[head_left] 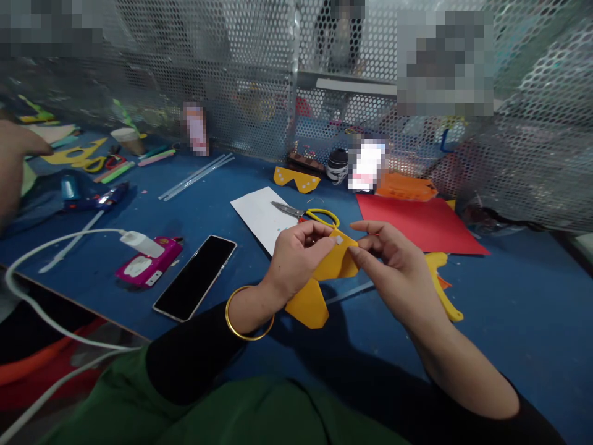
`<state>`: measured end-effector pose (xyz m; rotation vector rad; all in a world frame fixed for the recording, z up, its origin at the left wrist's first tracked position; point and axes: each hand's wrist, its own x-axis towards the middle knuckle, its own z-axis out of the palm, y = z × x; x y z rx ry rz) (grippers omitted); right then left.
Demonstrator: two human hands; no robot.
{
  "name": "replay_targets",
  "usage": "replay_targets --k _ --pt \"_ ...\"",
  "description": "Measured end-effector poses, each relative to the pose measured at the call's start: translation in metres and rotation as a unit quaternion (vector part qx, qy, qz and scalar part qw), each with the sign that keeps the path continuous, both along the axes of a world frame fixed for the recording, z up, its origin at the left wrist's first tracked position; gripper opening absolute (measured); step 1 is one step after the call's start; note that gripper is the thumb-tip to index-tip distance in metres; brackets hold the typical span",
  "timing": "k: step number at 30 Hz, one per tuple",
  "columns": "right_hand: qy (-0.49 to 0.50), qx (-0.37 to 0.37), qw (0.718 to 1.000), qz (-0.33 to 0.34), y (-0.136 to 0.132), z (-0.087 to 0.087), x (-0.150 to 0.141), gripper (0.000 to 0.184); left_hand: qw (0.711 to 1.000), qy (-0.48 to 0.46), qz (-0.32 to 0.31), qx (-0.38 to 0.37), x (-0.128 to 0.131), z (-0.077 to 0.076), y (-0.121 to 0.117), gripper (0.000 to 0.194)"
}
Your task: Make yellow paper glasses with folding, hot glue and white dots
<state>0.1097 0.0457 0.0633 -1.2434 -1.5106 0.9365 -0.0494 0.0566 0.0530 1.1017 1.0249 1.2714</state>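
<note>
A yellow paper cutout (307, 304) with wing-like lobes is held up over the blue table. My left hand (301, 256) grips its upper part, the thumb lying on the paper beside a small whitish piece (339, 240). At the cutout's right edge, my right hand (393, 262) pinches the paper between thumb and fingers. Just beyond the hands, scissors (324, 216) with yellow and red handles lie partly on a white sheet (260, 213). A clear stick (351, 292) lies on the table behind the cutout, partly hidden.
A black-screened phone (195, 278) and a magenta power adapter (147, 262) with a white cable lie left. A glue gun (97, 199) is farther left, near another person's hand (18, 148). Behind are red paper (417, 225) and a dotted yellow cutout (296, 179); a yellow tool (442, 287) lies right.
</note>
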Motion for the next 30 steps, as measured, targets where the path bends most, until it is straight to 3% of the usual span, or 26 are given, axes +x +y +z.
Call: replay_targets --k 7,13,20,30 --pt "0.003 -0.005 1.000 0.000 -0.0006 0.0001 0.0008 0.032 1.000 0.002 0.008 0.003 -0.0003 0.0006 0.0005 0.014" --pt "0.017 -0.008 1.000 -0.003 -0.0004 0.0015 -0.0002 0.033 0.998 -0.051 -0.014 -0.026 -0.0020 0.0012 -0.0004 0.011" --pt "0.013 -0.008 1.000 0.000 -0.0008 0.0023 -0.0010 0.032 1.000 0.007 0.002 0.009 -0.0007 0.0022 0.0002 0.015" --pt "0.008 -0.003 1.000 -0.002 -0.0012 0.0020 -0.0008 0.031 1.000 0.013 0.000 0.016 -0.0012 0.0007 -0.0001 0.015"
